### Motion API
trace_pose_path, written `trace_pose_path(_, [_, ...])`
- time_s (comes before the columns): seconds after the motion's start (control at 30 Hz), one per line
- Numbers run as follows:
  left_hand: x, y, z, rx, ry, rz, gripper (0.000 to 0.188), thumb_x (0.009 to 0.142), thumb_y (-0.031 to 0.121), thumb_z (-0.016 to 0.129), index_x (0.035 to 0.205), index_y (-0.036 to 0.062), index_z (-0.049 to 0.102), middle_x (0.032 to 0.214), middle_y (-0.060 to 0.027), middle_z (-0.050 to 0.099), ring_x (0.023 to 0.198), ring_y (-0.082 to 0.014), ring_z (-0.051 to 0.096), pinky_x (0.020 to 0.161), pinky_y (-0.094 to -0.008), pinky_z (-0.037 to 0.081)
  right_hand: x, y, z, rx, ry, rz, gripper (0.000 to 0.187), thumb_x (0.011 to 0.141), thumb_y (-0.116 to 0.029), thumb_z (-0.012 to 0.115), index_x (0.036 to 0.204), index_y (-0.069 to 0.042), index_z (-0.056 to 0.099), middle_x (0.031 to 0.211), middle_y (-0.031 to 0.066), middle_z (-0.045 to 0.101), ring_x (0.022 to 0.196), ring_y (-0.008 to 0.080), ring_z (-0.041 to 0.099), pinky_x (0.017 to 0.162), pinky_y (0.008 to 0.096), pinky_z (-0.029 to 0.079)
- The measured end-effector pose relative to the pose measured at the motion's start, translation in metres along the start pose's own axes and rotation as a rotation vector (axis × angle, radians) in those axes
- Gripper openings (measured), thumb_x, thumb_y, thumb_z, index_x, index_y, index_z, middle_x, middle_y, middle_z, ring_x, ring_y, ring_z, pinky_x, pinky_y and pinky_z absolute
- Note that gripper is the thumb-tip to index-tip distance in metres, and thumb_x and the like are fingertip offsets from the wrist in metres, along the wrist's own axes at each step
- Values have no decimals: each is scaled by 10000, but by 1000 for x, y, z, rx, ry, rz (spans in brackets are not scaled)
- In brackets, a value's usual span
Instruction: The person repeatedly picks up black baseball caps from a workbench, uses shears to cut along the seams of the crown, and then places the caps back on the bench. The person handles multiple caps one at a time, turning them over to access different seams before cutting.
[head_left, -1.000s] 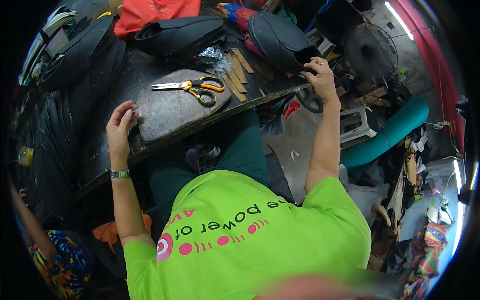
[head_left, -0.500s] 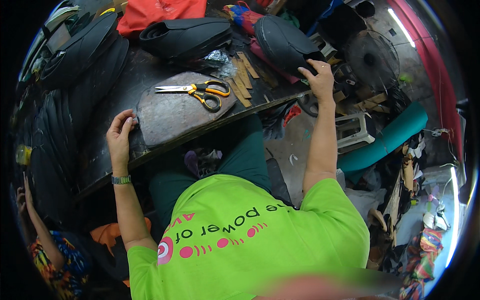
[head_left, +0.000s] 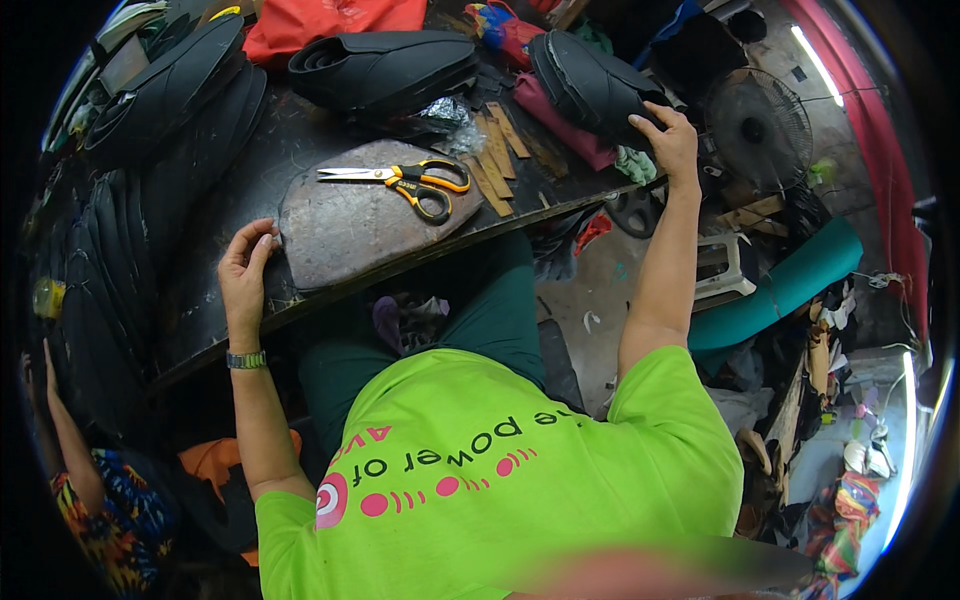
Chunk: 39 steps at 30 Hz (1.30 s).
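Note:
At the table's right end, my right hand (head_left: 668, 142) has its thumb and fingers closed on the edge of a stack of black, shoe-upper-like pieces (head_left: 590, 85), their layered edges showing. My left hand (head_left: 247, 262) rests by the left edge of a worn grey board (head_left: 350, 235). Its thumb and forefinger are pinched together; a small pale bit shows at the tips, too small to name. On the board lie scissors with black and orange handles (head_left: 405, 180), blades a little apart and pointing left.
Another black stack (head_left: 385, 70) lies at the back, with more black pieces (head_left: 175, 95) at the left. Wooden strips (head_left: 490, 160) lie right of the board. A fan (head_left: 755, 125), a white stool (head_left: 725, 268) and a teal roll (head_left: 785, 285) are at the right. Another person's arm (head_left: 70, 430) shows lower left.
My right hand and the black stack have shifted slightly up and right, the stack tilting to show its layers. A pale green cloth now shows beneath. My left hand stays beside the board.

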<state>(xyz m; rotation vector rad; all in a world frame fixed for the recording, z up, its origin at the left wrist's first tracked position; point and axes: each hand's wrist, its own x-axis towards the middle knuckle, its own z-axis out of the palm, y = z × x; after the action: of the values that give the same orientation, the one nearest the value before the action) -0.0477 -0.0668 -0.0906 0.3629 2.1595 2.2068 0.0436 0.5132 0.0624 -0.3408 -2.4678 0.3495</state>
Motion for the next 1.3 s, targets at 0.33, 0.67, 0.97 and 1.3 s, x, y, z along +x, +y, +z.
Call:
trace_pose_path(0.33, [-4, 0, 0, 67, 9, 37, 210, 979, 64, 614, 1166, -6, 680, 1058, -35, 692, 972, -100, 628, 901, -247, 502, 2, 1, 12, 65, -81, 3, 451, 778, -320, 817, 1145, -71, 741, 1044, 137, 730, 1028, 266, 664, 939, 349, 486])
trace_pose_path(0.67, [-3, -2, 4, 206, 33, 78, 191, 962, 67, 637, 1131, 3, 699, 1034, -34, 701, 964, -100, 630, 892, -255, 499, -2, 13, 35, -59, 40, -149, 436, 775, -341, 806, 1136, -105, 745, 1061, 156, 725, 1056, 317, 647, 956, 410, 475])
trace_pose_path(0.97, [-38, 13, 13, 90, 39, 83, 180, 959, 41, 640, 1125, 4, 699, 1033, -34, 697, 939, -99, 646, 860, -239, 516, -33, -60, 55, -114, 532, -313, 259, 817, -218, 793, 1029, -80, 735, 1022, 86, 692, 1042, 278, 613, 979, 413, 420])
trace_pose_path(1.3, [-21, 106, 4, 603, 129, 483, 133, 883, 17, 694, 1010, 23, 730, 955, -103, 716, 897, -186, 690, 791, -284, 535, -112, -198, 147, 288, -155, -382, 211, 846, -86, 700, 1050, -36, 682, 1027, 138, 675, 978, 326, 607, 863, 424, 471])
